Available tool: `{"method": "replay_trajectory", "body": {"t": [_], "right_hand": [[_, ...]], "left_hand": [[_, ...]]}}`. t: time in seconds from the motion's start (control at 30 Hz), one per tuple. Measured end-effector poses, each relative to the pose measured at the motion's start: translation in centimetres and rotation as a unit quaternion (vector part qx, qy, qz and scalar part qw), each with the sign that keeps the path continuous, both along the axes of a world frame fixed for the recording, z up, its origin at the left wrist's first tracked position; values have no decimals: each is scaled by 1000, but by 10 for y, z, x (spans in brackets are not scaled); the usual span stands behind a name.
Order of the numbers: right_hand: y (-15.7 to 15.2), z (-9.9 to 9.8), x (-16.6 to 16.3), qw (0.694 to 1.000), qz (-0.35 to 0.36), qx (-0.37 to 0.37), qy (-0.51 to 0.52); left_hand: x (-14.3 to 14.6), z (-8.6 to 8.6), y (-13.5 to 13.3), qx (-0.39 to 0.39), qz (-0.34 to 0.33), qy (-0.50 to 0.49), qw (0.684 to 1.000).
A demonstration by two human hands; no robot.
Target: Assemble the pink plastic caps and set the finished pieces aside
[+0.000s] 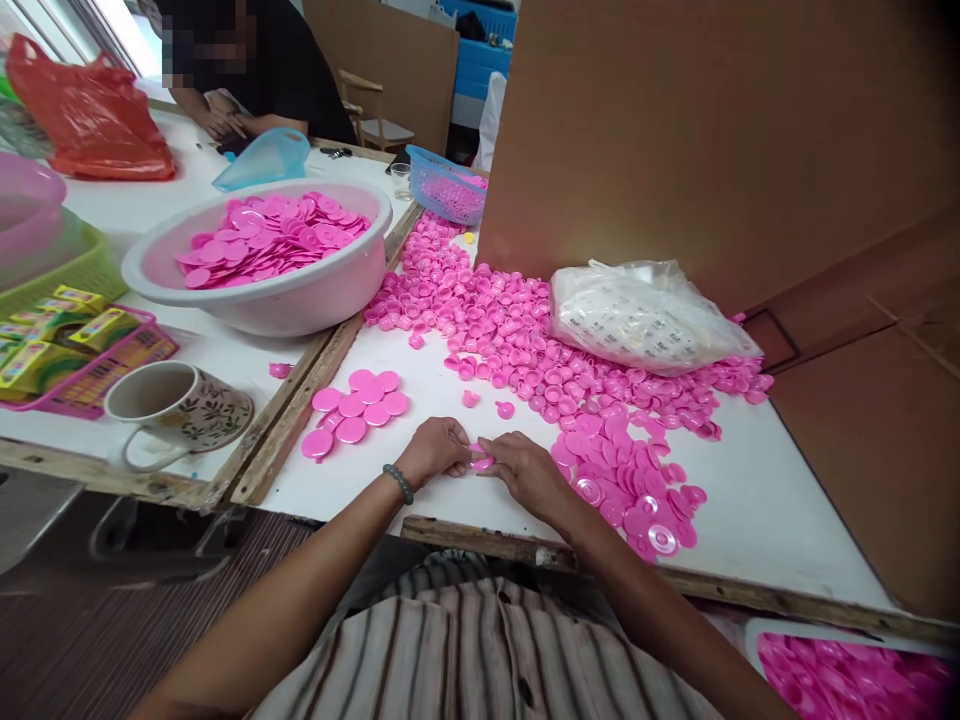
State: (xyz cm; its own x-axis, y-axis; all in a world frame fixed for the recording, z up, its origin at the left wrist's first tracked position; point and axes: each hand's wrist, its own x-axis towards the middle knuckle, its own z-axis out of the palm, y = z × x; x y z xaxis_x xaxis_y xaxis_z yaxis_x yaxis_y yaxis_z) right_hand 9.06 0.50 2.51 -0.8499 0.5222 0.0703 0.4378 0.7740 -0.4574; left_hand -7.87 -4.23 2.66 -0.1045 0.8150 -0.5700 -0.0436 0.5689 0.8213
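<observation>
Close to the table's front edge, my left hand [439,447] and my right hand [529,470] meet with fingers pinched around one small pink plastic piece [481,458]. Its exact form is partly covered by my fingertips. To the left lies a cluster of round pink pieces [358,405], discs up. By my right forearm is a pile of flat pink discs [634,480]. Beyond my hands spreads a large heap of small pink cup-shaped pieces [517,340], and two loose ones [505,410] lie just ahead of my fingers.
A wide basin [300,305] of pink discs stands at left, near a patterned mug [214,410] and a pink basket [142,350] of boxes. A plastic bag [645,315] rests on the heap before a cardboard wall [675,140]. Another person [277,70] sits across the table.
</observation>
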Motion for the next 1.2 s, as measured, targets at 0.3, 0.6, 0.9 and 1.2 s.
{"method": "replay_trajectory", "body": {"t": [0.3,0.6,0.9,1.2], "right_hand": [[21,17,-17,994,30,-53,-93],[-13,2,-2,993,-120,16,6],[11,12,-12,994,39,-101,-27],[9,-6,-14,985,-31,-166,13]], "left_hand": [[-5,-3,15,-60,-38,2,997],[-2,-7,-5,62,-8,-20,998],[-3,-7,-8,32,-27,-60,997],[-1,-12,-4,8,-32,-48,998]]}}
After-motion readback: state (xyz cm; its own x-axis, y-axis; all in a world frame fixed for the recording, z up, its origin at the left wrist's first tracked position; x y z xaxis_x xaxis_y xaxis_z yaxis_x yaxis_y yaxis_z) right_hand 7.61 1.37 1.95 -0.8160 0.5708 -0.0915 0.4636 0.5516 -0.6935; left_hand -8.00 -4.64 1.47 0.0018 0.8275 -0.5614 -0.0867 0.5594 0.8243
